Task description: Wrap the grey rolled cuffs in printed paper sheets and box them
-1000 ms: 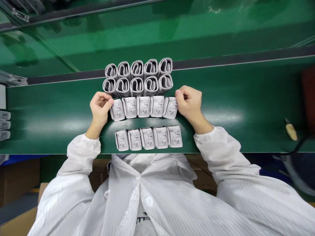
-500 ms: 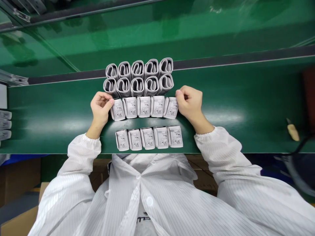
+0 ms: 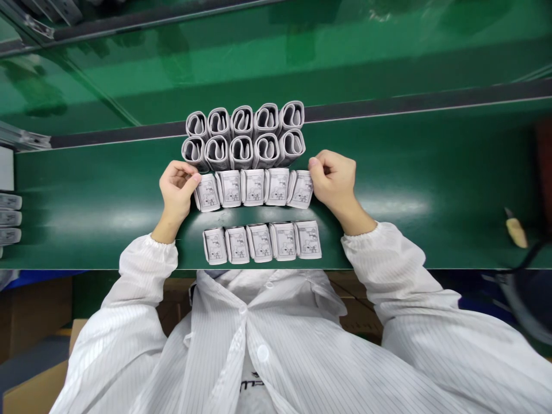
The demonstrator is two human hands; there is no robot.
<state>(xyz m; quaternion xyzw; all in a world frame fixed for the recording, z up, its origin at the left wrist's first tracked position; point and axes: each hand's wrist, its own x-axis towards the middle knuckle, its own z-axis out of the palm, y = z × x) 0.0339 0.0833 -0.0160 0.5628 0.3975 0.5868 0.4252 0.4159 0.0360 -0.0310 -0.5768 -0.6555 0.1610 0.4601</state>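
The fingers (image 3: 195,180) of the left hand (image 3: 176,187) curl against the left end of a row of folded papers (image 3: 252,187); those of the right hand (image 3: 335,177), closed in a loose fist, touch its right end. Whether either pinches or only presses, I cannot tell. Rolled bundles (image 3: 241,150) sit just beyond; a nearer row (image 3: 260,243) lies by the bench (image 3: 397,172) edge.

- Overgarment (image 3: 332,345): white, fine grey stripes, spread collar (image 3: 218,292).
- Sleeves (image 3: 401,273), 2: white, loose, long, with gathered cuffs (image 3: 164,246).
- Buttons (image 3: 263,353), 3 showing: round, white.
- Undershirt (image 3: 254,398): light grey, dark lettering (image 3: 251,383), partly covered.
- Left hand (image 3: 177,187) and right hand (image 3: 336,177): bare.
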